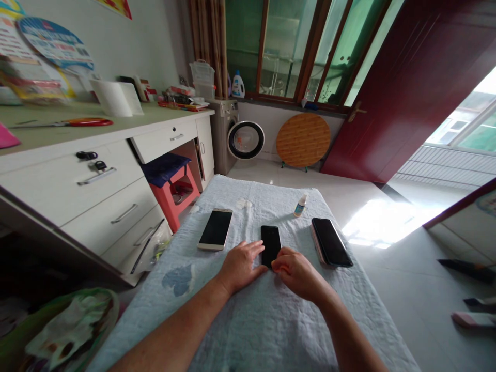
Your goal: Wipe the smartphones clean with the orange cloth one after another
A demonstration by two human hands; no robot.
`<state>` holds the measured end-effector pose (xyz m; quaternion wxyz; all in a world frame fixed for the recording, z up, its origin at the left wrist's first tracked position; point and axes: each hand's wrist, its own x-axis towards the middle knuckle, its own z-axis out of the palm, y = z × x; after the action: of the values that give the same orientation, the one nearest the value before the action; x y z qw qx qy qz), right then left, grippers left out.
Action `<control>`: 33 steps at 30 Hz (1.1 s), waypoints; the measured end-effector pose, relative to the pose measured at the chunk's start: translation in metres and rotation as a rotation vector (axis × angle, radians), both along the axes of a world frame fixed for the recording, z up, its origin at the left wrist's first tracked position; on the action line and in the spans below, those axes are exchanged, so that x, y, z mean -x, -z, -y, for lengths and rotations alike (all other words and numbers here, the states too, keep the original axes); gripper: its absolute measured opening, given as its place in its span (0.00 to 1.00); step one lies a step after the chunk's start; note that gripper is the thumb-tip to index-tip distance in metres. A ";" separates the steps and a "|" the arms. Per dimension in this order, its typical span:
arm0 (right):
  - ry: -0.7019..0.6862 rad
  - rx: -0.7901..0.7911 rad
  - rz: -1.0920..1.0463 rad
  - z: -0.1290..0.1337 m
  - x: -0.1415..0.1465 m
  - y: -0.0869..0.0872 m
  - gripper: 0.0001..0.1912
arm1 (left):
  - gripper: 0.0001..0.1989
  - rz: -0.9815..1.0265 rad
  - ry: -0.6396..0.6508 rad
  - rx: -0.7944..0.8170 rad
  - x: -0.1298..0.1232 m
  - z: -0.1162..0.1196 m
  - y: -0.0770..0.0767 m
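Centrally in the head view, the black phone (271,238) lies flat, screen up, on the pale blue cloth (248,333), between the two hands. The left hand (241,264) is unclenched, palm down, its fingertips at the phone's left edge and its thumb stretched toward the bottom edge. The right hand (293,269) is curled closed at the lower right corner, touching the phone; whether its fingers pinch anything is hidden. Left of the hands lies the pale phone (216,229), dark screen up and slightly turned. To the right, the dark phone (333,243) rests with a pink edge (316,243) showing along its left side. The small bottle (300,205) stands beyond the black phone, toward the right. Past the cloth are the red stool (172,209), the washing machine (223,144) with its round door open, and the round wooden top (303,139) leaning against the wall.
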<state>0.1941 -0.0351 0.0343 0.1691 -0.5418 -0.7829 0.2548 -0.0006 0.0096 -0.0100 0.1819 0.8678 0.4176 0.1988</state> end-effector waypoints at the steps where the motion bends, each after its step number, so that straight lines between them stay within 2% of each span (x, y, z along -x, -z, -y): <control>1: 0.002 0.012 -0.003 0.000 0.000 -0.001 0.13 | 0.24 -0.002 -0.001 0.001 0.000 0.000 0.000; 5: -0.007 0.050 -0.020 0.001 0.000 -0.003 0.14 | 0.24 -0.005 -0.005 0.005 0.000 0.000 -0.001; 13: -0.002 0.077 -0.049 0.001 -0.003 0.002 0.12 | 0.24 -0.004 -0.003 -0.005 -0.001 0.000 0.000; 16: 0.064 0.095 -0.020 -0.001 -0.006 0.003 0.09 | 0.25 -0.008 -0.002 -0.007 0.000 0.000 0.001; 22: 0.280 -0.012 -0.016 -0.005 -0.007 0.010 0.02 | 0.25 -0.014 0.012 0.000 0.001 0.000 0.001; 28: 0.414 0.003 -0.082 -0.007 -0.009 0.020 0.16 | 0.27 0.002 -0.014 0.001 -0.001 0.002 0.000; 33: 0.475 0.181 -0.207 -0.008 -0.009 0.022 0.19 | 0.24 -0.024 -0.018 0.001 -0.002 0.004 -0.001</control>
<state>0.2032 -0.0270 0.0126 0.2542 -0.6942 -0.5864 0.3310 0.0010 0.0057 -0.0086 0.1755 0.8662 0.4278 0.1895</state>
